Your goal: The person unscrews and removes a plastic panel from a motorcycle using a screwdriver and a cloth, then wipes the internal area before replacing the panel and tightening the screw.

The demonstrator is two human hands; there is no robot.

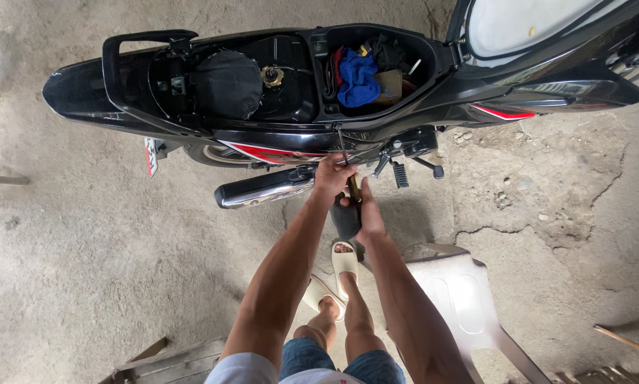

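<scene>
While we stand over the black motorcycle [277, 135] with its seat [518, 25] tipped up, our left hand [331, 176] is curled shut around the upper part of a long screwdriver [344, 160], just below the thin metal shaft. That shaft runs up from the hand to the side panel under the open storage well, where its tip meets the bodywork. The left arm reaches forward almost straight, elbow low, wrist bent slightly down toward the tool.

Just right of it, our right hand [368, 213] sits lower on the same screwdriver; its fingers are folded about the dark handle, thumb pointing up along it, though how tightly it grips we cannot tell. The right forearm comes up from the lower right, angled inward so both wrists nearly touch.

Below the hands lies the chrome exhaust pipe [262, 188], and our feet in pale sandals [344, 259] rest on the concrete floor [84, 270]. Inside the well a blue cloth [358, 78] lies bunched. A white plastic chair [461, 299] stands at our right leg.
</scene>
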